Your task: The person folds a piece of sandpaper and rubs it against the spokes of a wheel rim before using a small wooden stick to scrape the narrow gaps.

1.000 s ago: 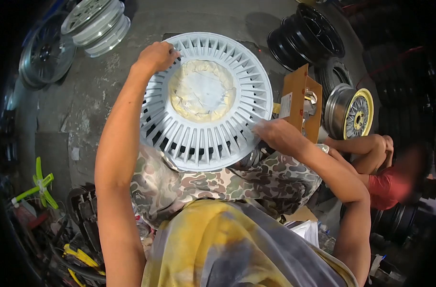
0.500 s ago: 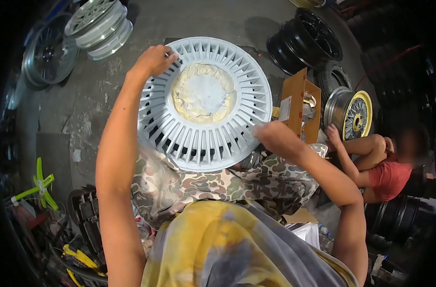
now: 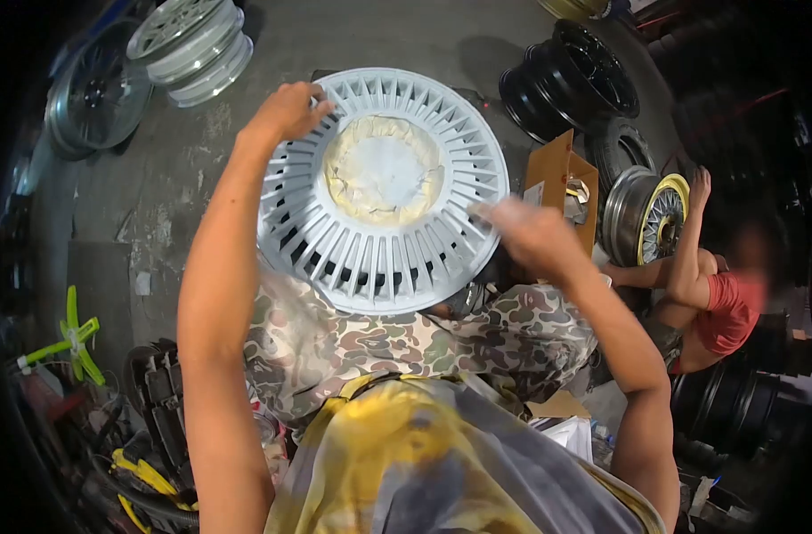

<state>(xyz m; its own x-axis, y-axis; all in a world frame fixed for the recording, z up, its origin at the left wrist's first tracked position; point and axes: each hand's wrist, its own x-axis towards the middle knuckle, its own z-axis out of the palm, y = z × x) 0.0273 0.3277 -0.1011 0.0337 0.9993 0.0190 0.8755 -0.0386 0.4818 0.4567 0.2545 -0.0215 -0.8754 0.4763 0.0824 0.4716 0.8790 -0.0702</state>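
A pale grey wheel face (image 3: 390,271) with many thin radial spokes lies over my lap, its front turned up. Masking paper or tape (image 3: 342,178) rings its round, grey-coated centre. At the upper left of the wheel, my left hand (image 3: 292,110) grips the rim with fingers curled over the edge. My right hand (image 3: 538,233) is at the right side of the wheel, its fingertips by the spokes near the rim. Motion smears those fingers; they look pressed together, and whatever they may hold cannot be made out.
To the right stands an open cardboard box (image 3: 548,169) with small items inside. Beyond it, another person (image 3: 726,303) in red sits by a yellow-lipped wheel (image 3: 646,218). A black wheel (image 3: 571,80) and silver wheels (image 3: 192,49) stand farther off. Yellow-handled tools (image 3: 148,476) lie lower left.
My right hand has moved slightly right and up along the wheel's edge. My left hand keeps its place. The other person's arm has risen to the top of the yellow-lipped wheel.
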